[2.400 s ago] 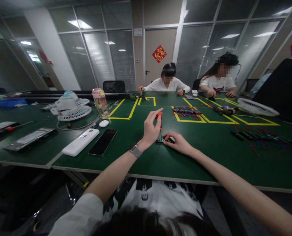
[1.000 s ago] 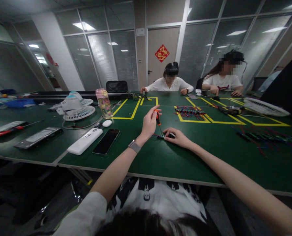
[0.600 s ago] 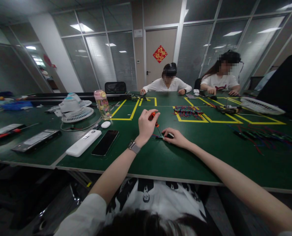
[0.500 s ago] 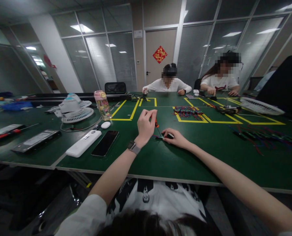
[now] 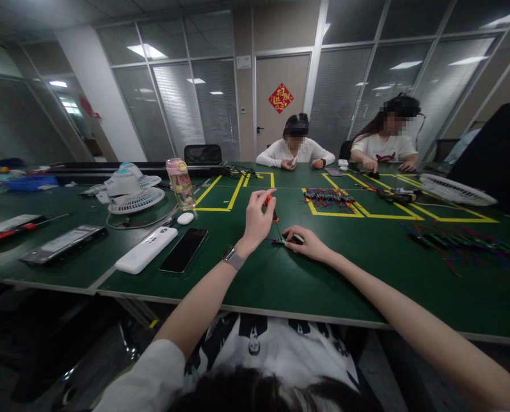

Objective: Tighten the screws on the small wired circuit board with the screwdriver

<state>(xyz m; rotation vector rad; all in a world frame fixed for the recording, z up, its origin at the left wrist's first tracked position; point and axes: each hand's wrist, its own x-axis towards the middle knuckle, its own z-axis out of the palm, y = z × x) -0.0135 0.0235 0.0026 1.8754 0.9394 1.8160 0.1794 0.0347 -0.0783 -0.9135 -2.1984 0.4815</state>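
My left hand (image 5: 257, 222), with a watch (image 5: 233, 257) on its wrist, is closed round the top of a screwdriver (image 5: 276, 216) with an orange and black handle. The screwdriver stands nearly upright, its thin shaft reaching down to a small green circuit board (image 5: 276, 241) with thin wires. Low over the table, my right hand (image 5: 308, 245) grips the board's right end between thumb and fingers. The dark part beneath those fingers is mostly hidden.
A black phone (image 5: 184, 250), a white power bank (image 5: 146, 250) and a white case (image 5: 185, 218) lie left of my hands. Beyond are a bottle (image 5: 181, 183) and a fan (image 5: 137, 200). Wired boards (image 5: 329, 198) lie ahead, more boards (image 5: 465, 237) rightward. Two people sit opposite.
My left fingers have shifted on the screwdriver, showing more of its handle. My right hand stays put. The person straight across has drawn one hand in toward the body.
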